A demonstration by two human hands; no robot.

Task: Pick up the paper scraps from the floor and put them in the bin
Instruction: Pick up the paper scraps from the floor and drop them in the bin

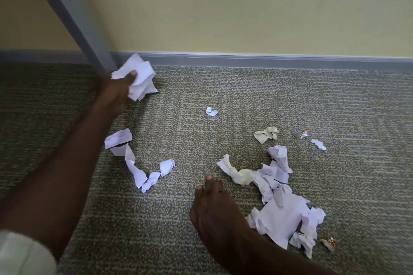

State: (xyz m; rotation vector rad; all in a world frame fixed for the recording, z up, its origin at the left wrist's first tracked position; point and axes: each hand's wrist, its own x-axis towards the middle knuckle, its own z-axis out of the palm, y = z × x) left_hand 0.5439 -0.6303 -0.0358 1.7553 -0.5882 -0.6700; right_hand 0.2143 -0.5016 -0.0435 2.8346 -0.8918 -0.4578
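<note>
In the head view, the left hand (116,87) is closed around a bunch of crumpled white paper (139,78), held just above the carpet (223,87) near the grey table leg (73,20). The right hand (212,205) hangs low over the carpet with its fingers drawn loosely together and nothing in it, just beside the large pile of torn sheets (283,214).

By this showing the job looks barely under way. One handful is gathered; still on the floor are the big pile, a twisted strip of paper (134,163) beside the left forearm, a tiny white scrap (211,111), a beige crumpled piece (267,134), another small scrap (318,144) and two foil-like wrappers (300,133), (330,243).

No bin appears anywhere in view, so where the handful must go cannot be told. The left hand's fingers are mostly hidden behind the paper, and the wrappers are too small to identify.
</note>
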